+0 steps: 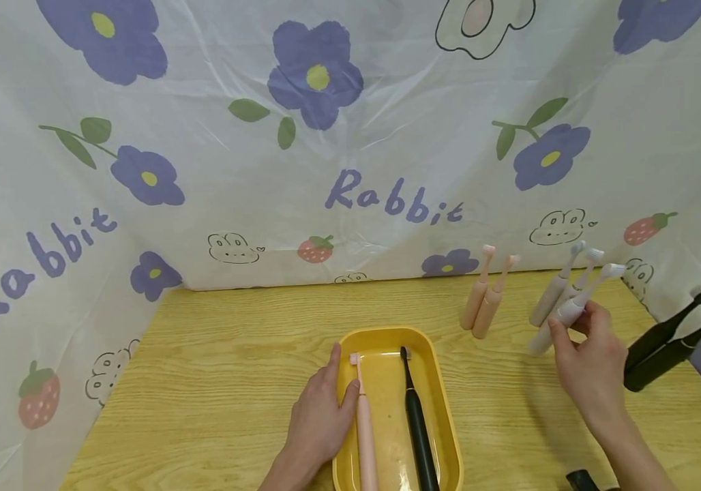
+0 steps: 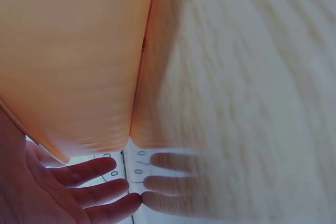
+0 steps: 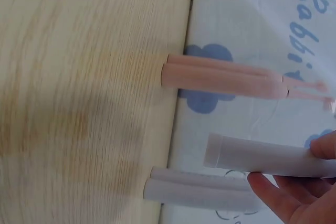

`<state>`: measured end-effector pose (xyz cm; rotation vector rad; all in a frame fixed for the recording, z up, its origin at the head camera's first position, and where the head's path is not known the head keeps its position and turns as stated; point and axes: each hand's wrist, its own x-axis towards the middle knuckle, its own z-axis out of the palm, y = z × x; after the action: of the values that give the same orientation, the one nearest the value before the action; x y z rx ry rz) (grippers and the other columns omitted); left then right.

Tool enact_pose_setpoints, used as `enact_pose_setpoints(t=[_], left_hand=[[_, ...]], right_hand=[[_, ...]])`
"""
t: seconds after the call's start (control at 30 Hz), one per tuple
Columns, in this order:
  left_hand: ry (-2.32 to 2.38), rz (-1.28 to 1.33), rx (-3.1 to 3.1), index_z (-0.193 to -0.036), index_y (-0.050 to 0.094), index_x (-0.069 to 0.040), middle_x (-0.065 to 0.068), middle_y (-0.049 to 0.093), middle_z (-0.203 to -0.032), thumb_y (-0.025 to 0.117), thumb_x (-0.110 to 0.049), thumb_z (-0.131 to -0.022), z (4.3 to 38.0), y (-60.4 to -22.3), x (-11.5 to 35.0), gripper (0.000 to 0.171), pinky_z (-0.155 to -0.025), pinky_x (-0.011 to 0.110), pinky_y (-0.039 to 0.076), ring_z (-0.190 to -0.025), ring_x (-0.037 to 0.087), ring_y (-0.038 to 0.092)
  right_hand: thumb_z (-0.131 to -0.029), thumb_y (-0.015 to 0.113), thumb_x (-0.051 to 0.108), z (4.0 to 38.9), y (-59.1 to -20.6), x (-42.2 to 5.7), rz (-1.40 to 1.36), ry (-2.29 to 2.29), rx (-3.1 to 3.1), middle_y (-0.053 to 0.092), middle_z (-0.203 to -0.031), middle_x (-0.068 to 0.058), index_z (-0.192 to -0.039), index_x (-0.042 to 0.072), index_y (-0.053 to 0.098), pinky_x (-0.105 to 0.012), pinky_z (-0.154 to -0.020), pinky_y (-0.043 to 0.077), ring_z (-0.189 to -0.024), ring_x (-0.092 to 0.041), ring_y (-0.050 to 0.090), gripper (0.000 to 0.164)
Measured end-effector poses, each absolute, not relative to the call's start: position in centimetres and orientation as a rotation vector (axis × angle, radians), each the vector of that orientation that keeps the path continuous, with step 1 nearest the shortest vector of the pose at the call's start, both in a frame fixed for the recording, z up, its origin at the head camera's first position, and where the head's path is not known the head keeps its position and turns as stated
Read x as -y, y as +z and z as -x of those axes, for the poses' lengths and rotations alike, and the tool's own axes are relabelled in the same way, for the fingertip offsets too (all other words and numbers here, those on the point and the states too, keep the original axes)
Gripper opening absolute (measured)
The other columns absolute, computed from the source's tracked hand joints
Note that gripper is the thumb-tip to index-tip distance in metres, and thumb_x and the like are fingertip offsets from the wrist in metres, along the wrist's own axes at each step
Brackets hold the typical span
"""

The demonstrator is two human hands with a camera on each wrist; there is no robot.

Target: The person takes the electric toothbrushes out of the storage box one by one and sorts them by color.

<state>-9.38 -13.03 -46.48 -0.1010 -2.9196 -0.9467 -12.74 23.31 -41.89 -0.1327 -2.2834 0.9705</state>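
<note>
My right hand (image 1: 592,358) pinches a white electric toothbrush (image 1: 568,312) by its handle, bristles up and slightly tilted. In the right wrist view the base of that toothbrush (image 3: 252,155) hangs clear of the wooden table. Two more white toothbrushes (image 1: 549,300) stand upright just behind it. My left hand (image 1: 321,416) rests on the left rim of a yellow tray (image 1: 442,389), thumb over the edge and the other fingers extended along the outside. Inside the tray lie a pink electric toothbrush (image 1: 365,436), near the thumb, and a black one (image 1: 421,436).
Two pink toothbrushes (image 1: 482,300) stand upright behind the tray's right side. Close to the right hand stand two black ones (image 1: 663,344). Patterned cloth (image 1: 387,150) hangs at the table's back and sides. A black object (image 1: 580,480) shows at the bottom edge beside the right forearm.
</note>
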Motion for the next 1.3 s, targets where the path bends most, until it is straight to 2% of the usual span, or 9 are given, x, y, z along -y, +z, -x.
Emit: enact_pose_setpoints(t=[0.1, 0.2, 0.33, 0.43, 0.77, 0.9, 1.03, 1.17, 1.3], left_hand=[[-0.950, 0.099, 2.922, -0.162, 0.031, -0.007, 0.025, 0.058, -0.138, 0.055, -0.035, -0.105, 9.4, -46.5, 13.0, 0.067, -0.095, 0.061, 0.050, -0.127, 0.042, 0.056], [-0.948, 0.101, 2.924, -0.162, 0.031, -0.007, 0.025, 0.058, -0.138, 0.055, -0.036, -0.105, 9.4, -46.5, 13.0, 0.068, -0.095, 0.061, 0.050, -0.127, 0.042, 0.056], [-0.942, 0.105, 2.920, -0.161, 0.031, -0.006, 0.026, 0.059, -0.137, 0.055, -0.035, -0.105, 9.4, -46.5, 13.1, 0.067, -0.094, 0.061, 0.051, -0.126, 0.042, 0.057], [-0.942, 0.103, 2.918, -0.161, 0.032, -0.006, 0.026, 0.058, -0.137, 0.055, -0.035, -0.105, 9.4, -46.5, 13.1, 0.067, -0.094, 0.061, 0.051, -0.125, 0.042, 0.057], [-0.944, 0.105, 2.922, -0.161, 0.031, -0.007, 0.026, 0.059, -0.137, 0.056, -0.035, -0.105, 9.4, -46.5, 13.1, 0.068, -0.093, 0.061, 0.051, -0.125, 0.042, 0.057], [-0.953, 0.100, 2.918, -0.161, 0.032, -0.007, 0.027, 0.059, -0.136, 0.056, -0.035, -0.105, 9.4, -46.4, 13.0, 0.068, -0.092, 0.061, 0.052, -0.124, 0.043, 0.057], [-0.956, 0.097, 2.916, -0.161, 0.032, -0.007, 0.027, 0.059, -0.136, 0.056, -0.035, -0.105, 9.4, -46.4, 13.0, 0.067, -0.091, 0.061, 0.052, -0.124, 0.043, 0.058], [-0.954, 0.100, 2.909, -0.161, 0.033, -0.007, 0.027, 0.060, -0.135, 0.056, -0.034, -0.105, 9.4, -46.4, 13.0, 0.067, -0.091, 0.061, 0.052, -0.123, 0.043, 0.058], [-0.951, 0.101, 2.903, -0.160, 0.034, -0.006, 0.026, 0.061, -0.134, 0.057, -0.033, -0.104, 9.4, -46.4, 13.1, 0.067, -0.091, 0.060, 0.053, -0.122, 0.042, 0.059]], right_hand=[[-0.094, 0.070, -0.001, 12.8, -41.9, -24.0, 0.172, 0.944, 2.279, 0.066, -0.105, -0.026, -0.132, -0.011, 0.052, 0.003, -0.070, 0.033, -0.094, -0.027, 0.067, 0.044], [-0.095, 0.070, 0.002, 13.0, -42.1, -24.7, 0.219, 0.922, 2.284, 0.067, -0.105, -0.025, -0.133, -0.010, 0.051, 0.001, -0.069, 0.032, -0.092, -0.006, 0.063, 0.044], [-0.097, 0.067, 0.004, 13.3, -42.3, -25.3, 0.264, 0.925, 2.304, 0.065, -0.108, -0.026, -0.135, -0.010, 0.049, -0.004, -0.066, 0.032, -0.096, -0.019, 0.068, 0.044], [-0.098, 0.065, 0.004, 13.4, -42.4, -25.5, 0.284, 0.941, 2.318, 0.064, -0.109, -0.028, -0.137, -0.011, 0.048, -0.009, -0.064, 0.033, -0.101, -0.046, 0.065, 0.044], [-0.101, 0.062, 0.007, 14.2, -43.5, -26.2, 0.340, 0.958, 2.352, 0.063, -0.110, -0.029, -0.138, -0.010, 0.047, -0.022, -0.067, 0.036, -0.102, -0.047, 0.064, 0.044], [-0.100, 0.061, 0.007, 14.6, -44.1, -26.5, 0.332, 0.968, 2.354, 0.064, -0.111, -0.031, -0.138, -0.011, 0.046, -0.043, -0.076, 0.045, -0.103, -0.048, 0.063, 0.045], [-0.100, 0.061, 0.007, 14.8, -44.6, -26.8, 0.334, 1.005, 2.351, 0.063, -0.112, -0.033, -0.140, -0.011, 0.045, -0.063, -0.089, 0.042, -0.105, -0.051, 0.060, 0.046], [-0.100, 0.061, 0.007, 15.0, -45.0, -27.0, 0.346, 1.004, 2.367, 0.064, -0.112, -0.034, -0.140, -0.011, 0.044, -0.061, -0.088, 0.042, -0.104, -0.051, 0.060, 0.047], [-0.100, 0.061, 0.008, 15.3, -45.3, -27.2, 0.347, 0.986, 2.399, 0.065, -0.112, -0.033, -0.139, -0.011, 0.045, -0.051, -0.080, 0.043, -0.102, -0.049, 0.062, 0.047]])
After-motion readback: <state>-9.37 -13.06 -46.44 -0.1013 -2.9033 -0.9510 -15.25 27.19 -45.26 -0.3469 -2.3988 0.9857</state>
